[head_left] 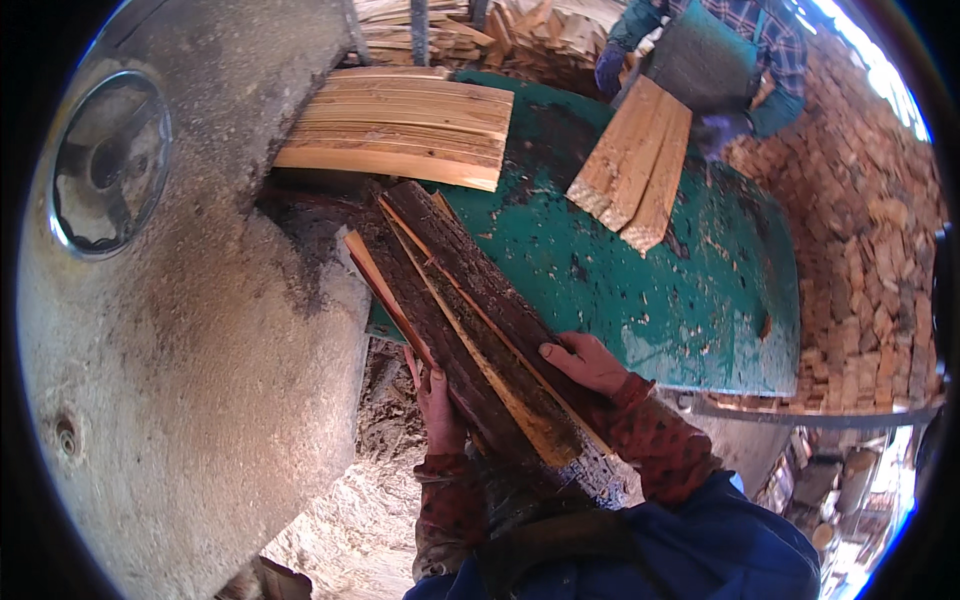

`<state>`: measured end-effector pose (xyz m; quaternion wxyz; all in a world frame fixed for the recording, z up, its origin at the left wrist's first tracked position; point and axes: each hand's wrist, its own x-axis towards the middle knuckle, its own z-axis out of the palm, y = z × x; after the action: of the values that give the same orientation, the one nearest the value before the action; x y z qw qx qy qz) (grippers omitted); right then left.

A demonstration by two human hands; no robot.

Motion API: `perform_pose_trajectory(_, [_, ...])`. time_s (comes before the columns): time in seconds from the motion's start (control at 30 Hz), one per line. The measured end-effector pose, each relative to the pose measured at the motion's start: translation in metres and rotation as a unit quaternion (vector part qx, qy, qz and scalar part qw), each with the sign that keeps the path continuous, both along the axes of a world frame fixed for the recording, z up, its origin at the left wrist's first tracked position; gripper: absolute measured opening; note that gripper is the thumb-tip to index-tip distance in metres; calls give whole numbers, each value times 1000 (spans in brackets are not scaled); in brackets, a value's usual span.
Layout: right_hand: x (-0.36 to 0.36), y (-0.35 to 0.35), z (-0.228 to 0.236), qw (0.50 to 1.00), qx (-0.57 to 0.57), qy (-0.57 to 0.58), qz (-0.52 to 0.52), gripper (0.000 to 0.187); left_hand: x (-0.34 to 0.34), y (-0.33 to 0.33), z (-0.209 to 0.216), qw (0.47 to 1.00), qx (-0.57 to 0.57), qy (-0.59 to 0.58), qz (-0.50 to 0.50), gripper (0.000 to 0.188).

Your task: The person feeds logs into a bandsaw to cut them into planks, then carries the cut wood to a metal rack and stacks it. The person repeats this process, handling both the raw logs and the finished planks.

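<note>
We have open room across the near right of the green surface (pixel 590 310), where small chips (pixel 703 345) lie scattered. A lane also runs far, between the stacked boards (pixel 400 130) on the left and the loose boards (pixel 640 165) jutting from the co-worker (pixel 700 65) on the right. The pale machine body (pixel 230 370) blocks us on the left. Bark-covered slabs (pixel 490 290) fill the space between our left hand (pixel 438 412) and right hand (pixel 588 363).
</note>
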<state>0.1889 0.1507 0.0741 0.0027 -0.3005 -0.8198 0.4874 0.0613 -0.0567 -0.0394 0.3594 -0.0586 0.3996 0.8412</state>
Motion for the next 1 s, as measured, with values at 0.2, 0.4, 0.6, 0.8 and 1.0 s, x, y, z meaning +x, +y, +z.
perform_pose_trajectory(0.2, [25,-21,-16,998,32,14,-59,64,8,5,33,992,38,-89,-80,74])
perform_pose_trajectory(0.4, [21,-23,-6,999,-5,16,-40,70,-6,6,40,987,1,-92,-132,78])
perform_pose_trajectory(0.6, [33,-34,-30,997,12,9,-69,78,-9,3,45,987,-43,-59,-146,80])
perform_pose_trajectory(0.8, [52,-64,-46,974,0,183,-130,76,-11,-12,15,980,-42,-54,-185,80])
perform_pose_trajectory(1.0, [84,-79,-40,992,-29,63,-103,86,7,-36,9,972,-40,-81,-215,81])
